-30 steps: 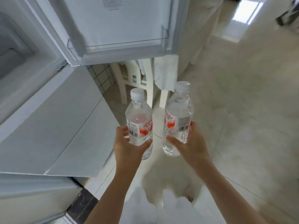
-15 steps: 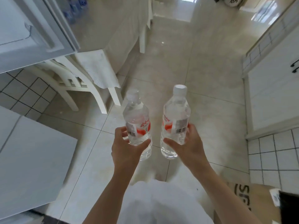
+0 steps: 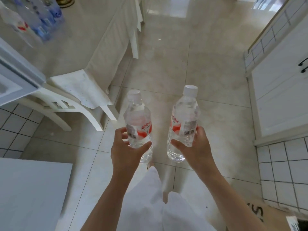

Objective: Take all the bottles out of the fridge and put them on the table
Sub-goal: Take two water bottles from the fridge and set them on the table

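Both hands grip upright clear white-capped, red-labelled water bottles at the lower body: left hand (image 3: 129,151) holds one bottle (image 3: 139,124), right hand (image 3: 194,150) the other bottle (image 3: 183,120), apart, above the floor (image 3: 166,72).

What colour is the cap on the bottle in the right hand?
White; the cap on the bottle shows clearly in the head view.

One head-worn camera (wide-angle, the sole view) looks steeply down and forward over the floor (image 3: 166,67), close above both forearms.
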### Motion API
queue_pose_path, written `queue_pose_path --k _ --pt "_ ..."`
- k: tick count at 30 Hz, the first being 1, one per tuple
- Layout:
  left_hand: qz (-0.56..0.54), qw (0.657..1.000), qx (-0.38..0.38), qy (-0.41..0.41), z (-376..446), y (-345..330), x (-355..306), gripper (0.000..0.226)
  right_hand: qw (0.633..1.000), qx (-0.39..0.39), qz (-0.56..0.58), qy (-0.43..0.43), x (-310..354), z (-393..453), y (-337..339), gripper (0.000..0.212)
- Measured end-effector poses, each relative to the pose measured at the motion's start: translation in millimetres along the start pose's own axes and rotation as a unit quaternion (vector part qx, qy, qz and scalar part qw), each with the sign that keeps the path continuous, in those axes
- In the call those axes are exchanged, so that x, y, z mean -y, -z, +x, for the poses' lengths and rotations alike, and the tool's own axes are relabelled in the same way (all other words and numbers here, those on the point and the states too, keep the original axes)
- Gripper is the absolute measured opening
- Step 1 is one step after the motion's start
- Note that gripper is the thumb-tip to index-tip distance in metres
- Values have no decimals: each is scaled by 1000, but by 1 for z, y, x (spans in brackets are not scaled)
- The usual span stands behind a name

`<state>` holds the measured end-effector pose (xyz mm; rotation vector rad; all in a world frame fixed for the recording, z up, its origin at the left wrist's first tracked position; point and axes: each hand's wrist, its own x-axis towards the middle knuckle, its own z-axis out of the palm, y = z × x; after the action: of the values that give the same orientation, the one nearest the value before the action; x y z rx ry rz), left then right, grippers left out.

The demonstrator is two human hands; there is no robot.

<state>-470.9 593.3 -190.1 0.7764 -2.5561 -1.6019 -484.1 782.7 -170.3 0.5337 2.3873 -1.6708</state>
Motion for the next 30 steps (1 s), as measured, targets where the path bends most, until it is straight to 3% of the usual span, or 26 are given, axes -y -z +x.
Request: queue_pose_path --k 6,14,22,30 --pt "-17 1000 -24 -2 121 -6 -41 76 999 38 -8 19 62 116 -35 61" --pt "-45 999 -30 -3 256 -14 -82 74 997 66 -11 39 136 239 -80 74" --pt "-43 995 -86 17 351 -22 -107 67 995 93 -2 48 184 342 -112 74" --pt "-101 977 -173 72 446 -45 -140 66 978 174 -49 99 246 463 -142 76"
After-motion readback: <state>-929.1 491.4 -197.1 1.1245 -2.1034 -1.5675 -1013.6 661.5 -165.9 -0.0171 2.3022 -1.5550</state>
